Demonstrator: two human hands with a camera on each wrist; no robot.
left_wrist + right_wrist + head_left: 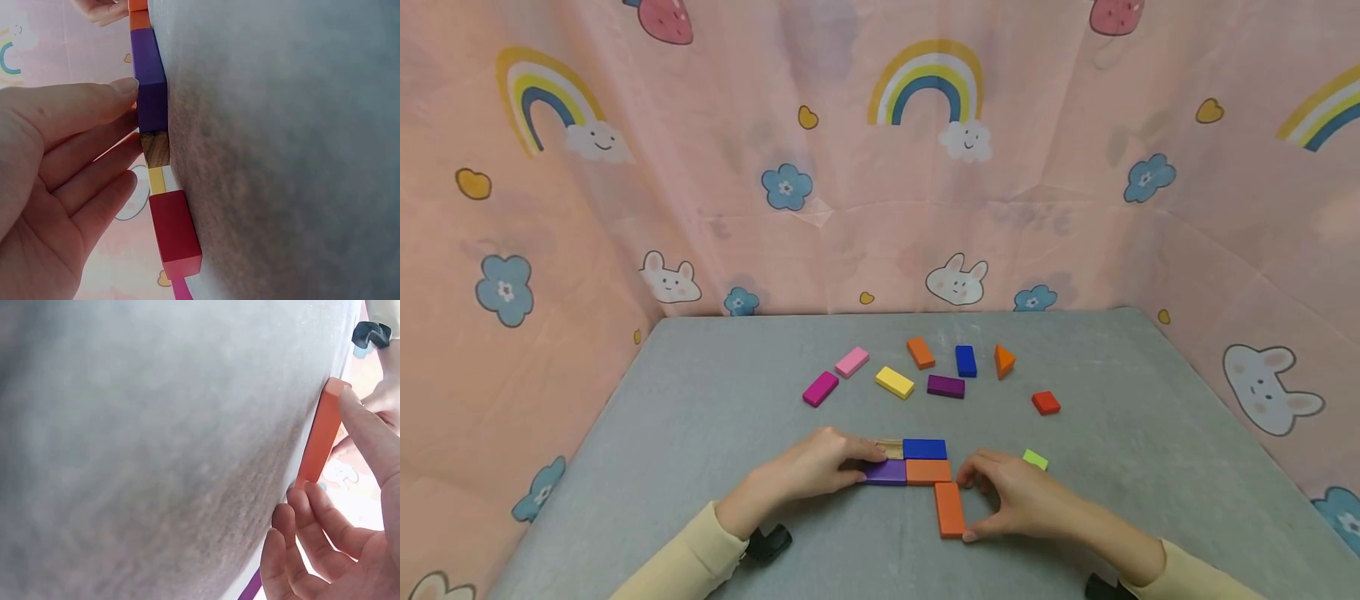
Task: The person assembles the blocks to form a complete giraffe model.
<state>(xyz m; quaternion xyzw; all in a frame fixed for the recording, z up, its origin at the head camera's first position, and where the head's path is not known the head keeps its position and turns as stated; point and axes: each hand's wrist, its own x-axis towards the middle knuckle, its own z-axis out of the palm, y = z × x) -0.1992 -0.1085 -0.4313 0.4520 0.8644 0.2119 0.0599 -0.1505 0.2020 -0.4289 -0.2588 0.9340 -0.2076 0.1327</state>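
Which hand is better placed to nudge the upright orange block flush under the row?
Right. The right hand already pinches the orange block by its ends; the left hand rests on the purple block.

no readable text, labels or numbers anywhere

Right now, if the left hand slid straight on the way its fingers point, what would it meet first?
The left hand points right, its fingertips already touching the purple block and the wooden block. Going on, it would push them into the orange block and blue block beside them.
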